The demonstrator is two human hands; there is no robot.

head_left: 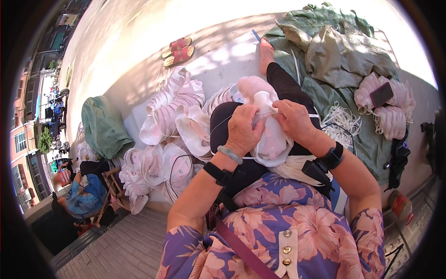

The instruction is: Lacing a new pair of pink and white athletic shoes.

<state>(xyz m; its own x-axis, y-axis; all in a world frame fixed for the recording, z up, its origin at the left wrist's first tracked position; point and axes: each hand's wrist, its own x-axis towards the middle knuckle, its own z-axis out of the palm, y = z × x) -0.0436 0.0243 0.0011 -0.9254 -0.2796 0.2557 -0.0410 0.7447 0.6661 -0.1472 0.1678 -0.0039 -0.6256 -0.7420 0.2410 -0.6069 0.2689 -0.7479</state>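
Observation:
A white and pink shoe upper (273, 145) lies across my lap, its pink end pointing away from me. My left hand (245, 128) grips its left side, thumb and fingers bent at the white middle opening. On the opposite side my right hand (296, 122) pinches the edge of that opening. Whether a thin lace runs between the fingertips is too small to tell. A heap of white shoelaces (344, 123) lies to the right of my knee. Nested stacks of similar shoe uppers (171, 109) rest to the left of my legs.
More bundled uppers (400, 98) lie at the right with a dark phone (381, 95) on top. Green sacks (334, 51) spread at the far right; another green sack (104, 125) stands left. Red sandals (179, 56) sit ahead. A person in blue (86, 195) sits at far left.

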